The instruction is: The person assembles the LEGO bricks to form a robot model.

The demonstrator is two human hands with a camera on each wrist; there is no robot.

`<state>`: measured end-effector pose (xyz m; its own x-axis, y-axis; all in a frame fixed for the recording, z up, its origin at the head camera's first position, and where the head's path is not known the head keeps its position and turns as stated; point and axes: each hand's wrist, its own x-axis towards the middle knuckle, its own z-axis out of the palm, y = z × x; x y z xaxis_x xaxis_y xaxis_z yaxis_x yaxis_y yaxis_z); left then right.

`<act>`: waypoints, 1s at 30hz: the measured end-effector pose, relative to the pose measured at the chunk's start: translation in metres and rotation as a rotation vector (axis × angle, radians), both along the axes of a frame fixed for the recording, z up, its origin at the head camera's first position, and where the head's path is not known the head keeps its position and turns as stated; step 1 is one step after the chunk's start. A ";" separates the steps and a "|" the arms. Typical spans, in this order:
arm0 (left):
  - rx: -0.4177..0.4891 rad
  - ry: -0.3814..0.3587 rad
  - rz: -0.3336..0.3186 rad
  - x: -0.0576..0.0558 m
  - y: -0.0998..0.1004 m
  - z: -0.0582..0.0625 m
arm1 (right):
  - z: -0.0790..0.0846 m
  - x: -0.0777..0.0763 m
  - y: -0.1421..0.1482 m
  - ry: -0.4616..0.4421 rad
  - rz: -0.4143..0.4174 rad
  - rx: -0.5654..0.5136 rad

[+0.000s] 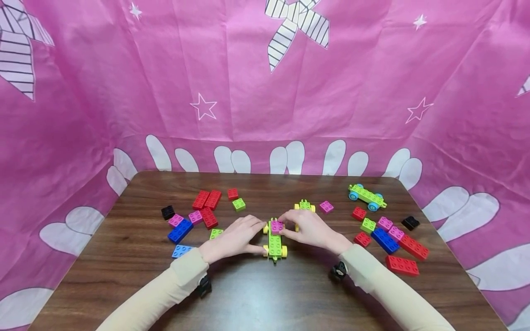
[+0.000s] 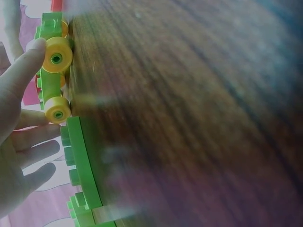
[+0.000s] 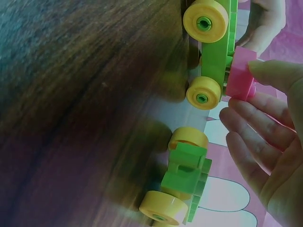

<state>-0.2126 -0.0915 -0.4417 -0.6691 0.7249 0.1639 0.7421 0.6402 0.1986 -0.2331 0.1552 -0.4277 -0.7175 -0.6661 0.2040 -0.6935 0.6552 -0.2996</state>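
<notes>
A lime-green toy car base (image 1: pixel 275 248) with yellow wheels stands mid-table, pointing away from me. My left hand (image 1: pixel 238 238) holds it along its left side, thumb at the near wheel (image 2: pixel 57 56) and index finger by the far wheel (image 2: pixel 57 109). The other left fingers are spread. A pink building brick (image 3: pixel 241 73) is pinched between thumb and fingers of my right hand (image 1: pixel 310 230), over the far end of the base's studs. Behind the right hand stands a second green car base (image 1: pixel 305 205) with yellow wheels, partly hidden.
Red bricks (image 1: pixel 209 218), a blue brick (image 1: pixel 180 231) and a green brick (image 1: pixel 216 233) lie at left. To the right are another blue brick (image 1: pixel 385 241), several red, pink and green bricks, and a blue-wheeled car base (image 1: pixel 367 197). A pink curtain (image 1: pixel 256 92) hangs behind the table.
</notes>
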 end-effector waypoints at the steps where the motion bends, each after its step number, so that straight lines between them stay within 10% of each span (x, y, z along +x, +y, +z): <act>1: 0.000 0.000 -0.001 0.000 0.000 0.000 | 0.000 0.000 0.000 0.002 0.001 0.000; 30: -0.005 -0.006 0.005 -0.002 0.001 -0.002 | -0.003 0.000 -0.004 0.018 0.058 0.000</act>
